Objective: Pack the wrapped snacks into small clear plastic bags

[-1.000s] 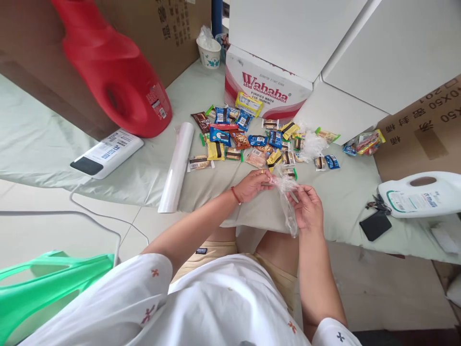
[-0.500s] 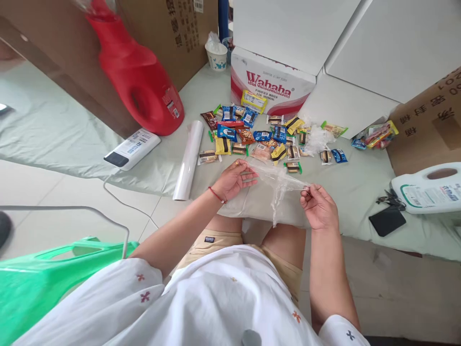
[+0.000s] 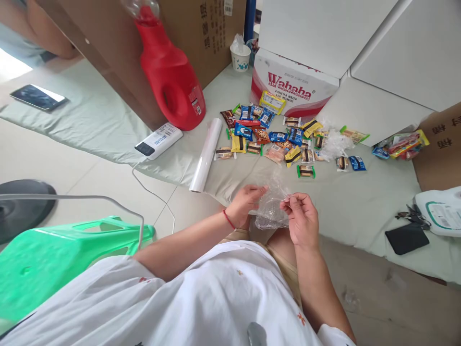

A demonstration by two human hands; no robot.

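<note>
Thin, crumpled clear plastic film (image 3: 272, 209) hangs between my two hands, above my lap at the table's front edge. My right hand (image 3: 301, 218) pinches its upper right part between thumb and fingers. On the other side, my left hand (image 3: 248, 204), with a red cord at the wrist, has its thumb and fingers closed at the film's left edge. Beyond the hands lie several small wrapped snacks (image 3: 277, 137) in blue, yellow, brown and clear packets. A white roll of plastic (image 3: 206, 156) lies left of them.
A red jug (image 3: 173, 77), a white power bank (image 3: 158, 140) with a cable and a phone (image 3: 39, 97) are to the left. Behind the snacks stands a Wahaha carton (image 3: 295, 89). On the right are a black pouch (image 3: 406, 238) and a white jug (image 3: 441, 211). A green stool (image 3: 72, 259) stands at lower left.
My hands have come closer together and lower, and the film stretched between them now hangs bunched. The view has shifted to the left.
</note>
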